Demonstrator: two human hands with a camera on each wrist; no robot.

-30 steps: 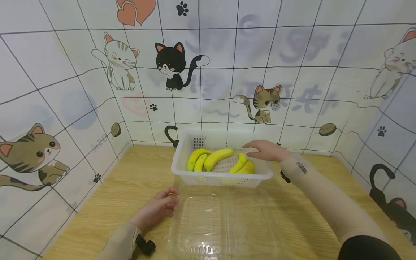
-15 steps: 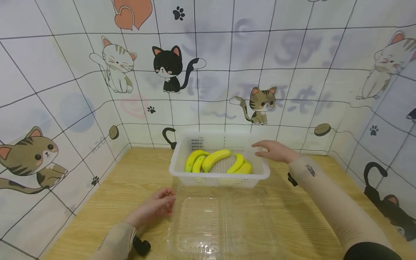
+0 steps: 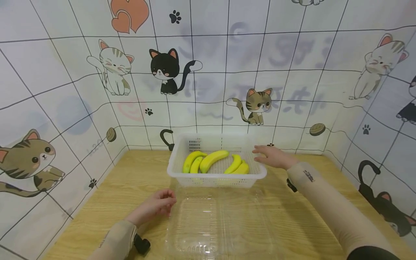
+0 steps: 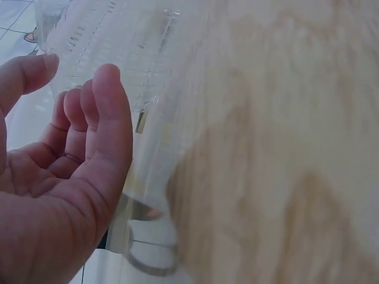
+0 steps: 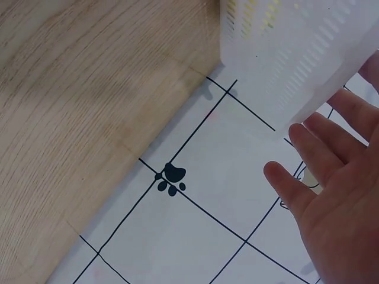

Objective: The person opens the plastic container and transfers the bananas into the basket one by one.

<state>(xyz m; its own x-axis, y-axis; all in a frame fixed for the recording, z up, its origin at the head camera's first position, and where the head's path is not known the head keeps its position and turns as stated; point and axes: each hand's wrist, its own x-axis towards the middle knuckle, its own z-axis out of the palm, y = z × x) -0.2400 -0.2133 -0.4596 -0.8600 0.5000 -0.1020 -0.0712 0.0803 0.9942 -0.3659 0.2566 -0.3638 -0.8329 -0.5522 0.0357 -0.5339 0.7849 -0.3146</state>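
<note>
In the head view a white plastic basket (image 3: 214,179) stands at the back of the table, with several yellow bananas (image 3: 214,161) inside. My right hand (image 3: 274,157) is at its right rim, fingers loosely extended. The right wrist view shows those fingers (image 5: 317,154) right beside the basket's wall (image 5: 296,53), gripping nothing. A clear plastic clamshell box (image 3: 224,225) lies opened out flat in front of the basket. My left hand (image 3: 157,206) is by the box's left edge; in the left wrist view its fingers (image 4: 109,118) are loosely curved and hold nothing.
The wood-grain table (image 3: 139,169) runs back to a tiled-pattern wall covering (image 3: 211,90) with printed cats. Wall coverings also close off the left and right sides. The basket stands close to the back wall.
My right hand has moved a little right and down, from over the basket's inside toward its right rim. The left hand has stayed by the box. The head view has shifted slightly.
</note>
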